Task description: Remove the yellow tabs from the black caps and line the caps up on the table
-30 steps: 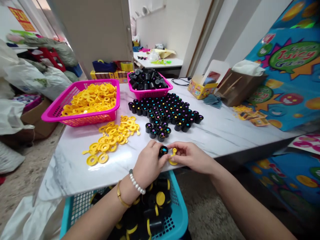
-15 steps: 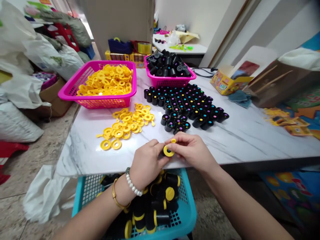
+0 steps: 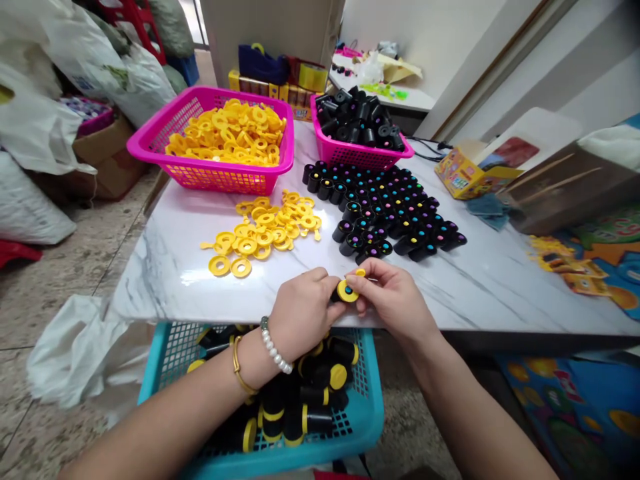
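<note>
My left hand (image 3: 306, 301) is closed round a small black plastic container (image 3: 335, 294) at the table's front edge. On the container's mouth sits a yellow ring-shaped cap (image 3: 341, 291), with a blue dot showing through its hole. My right hand (image 3: 396, 297) pinches this cap between thumb and fingers, its small round tab sticking up. Beyond my hands stand many open black containers (image 3: 419, 253) with coloured dots inside. Loose yellow caps (image 3: 247, 247) lie to their left. Below the table edge, a teal basket (image 3: 374, 407) holds black containers with yellow caps.
At the back left stands a pink basket (image 3: 289, 150) of yellow caps, and beside it a pink basket (image 3: 350, 152) of black containers. A yellow box (image 3: 457, 175) and a brown paper bag (image 3: 555, 190) are on the right. White sacks (image 3: 30, 200) lie at left.
The yellow cap, earlier held beside the black container in my right hand, is now on its mouth. The camera view has shifted, so the table appears further right and higher.
</note>
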Demonstrator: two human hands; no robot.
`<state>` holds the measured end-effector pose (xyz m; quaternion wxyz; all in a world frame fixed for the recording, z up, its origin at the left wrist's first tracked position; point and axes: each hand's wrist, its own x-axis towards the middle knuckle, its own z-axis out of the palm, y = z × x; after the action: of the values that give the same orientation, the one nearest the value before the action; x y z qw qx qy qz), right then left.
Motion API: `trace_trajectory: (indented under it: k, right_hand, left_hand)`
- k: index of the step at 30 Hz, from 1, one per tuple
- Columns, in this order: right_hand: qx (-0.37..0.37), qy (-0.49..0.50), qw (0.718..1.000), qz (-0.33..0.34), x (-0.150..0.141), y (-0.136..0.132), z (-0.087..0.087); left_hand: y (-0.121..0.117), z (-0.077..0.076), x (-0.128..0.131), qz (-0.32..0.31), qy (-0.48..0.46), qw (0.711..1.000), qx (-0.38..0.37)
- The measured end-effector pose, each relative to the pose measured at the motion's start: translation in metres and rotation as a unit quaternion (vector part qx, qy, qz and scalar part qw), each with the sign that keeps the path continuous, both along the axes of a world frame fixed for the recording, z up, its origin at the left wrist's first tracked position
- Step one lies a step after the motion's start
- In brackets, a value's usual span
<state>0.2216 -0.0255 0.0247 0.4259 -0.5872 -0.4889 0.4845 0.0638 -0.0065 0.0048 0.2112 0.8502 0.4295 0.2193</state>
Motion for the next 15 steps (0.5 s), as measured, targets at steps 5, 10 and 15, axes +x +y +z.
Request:
trace_trajectory:
  k: [5, 10, 15]
  right_hand:
    - [0.015, -0.009, 1.0, -0.004, -0.001, -0.001, -0.006]
    - [0.036, -0.021, 0.999, 0.011, -0.003, -0.003, -0.006]
    - [0.046, -0.028, 0.998, 0.011, -0.004, -0.004, -0.008]
  left_hand:
    - [-0.001, 0.003, 0.001, 0.016, 0.006, 1.0, 0.0]
    - [0.004, 0.014, -0.003, -0.06, -0.1, 0.98, -0.161]
    - [0.007, 0.016, 0.0, -0.028, -0.237, 0.886, -0.398]
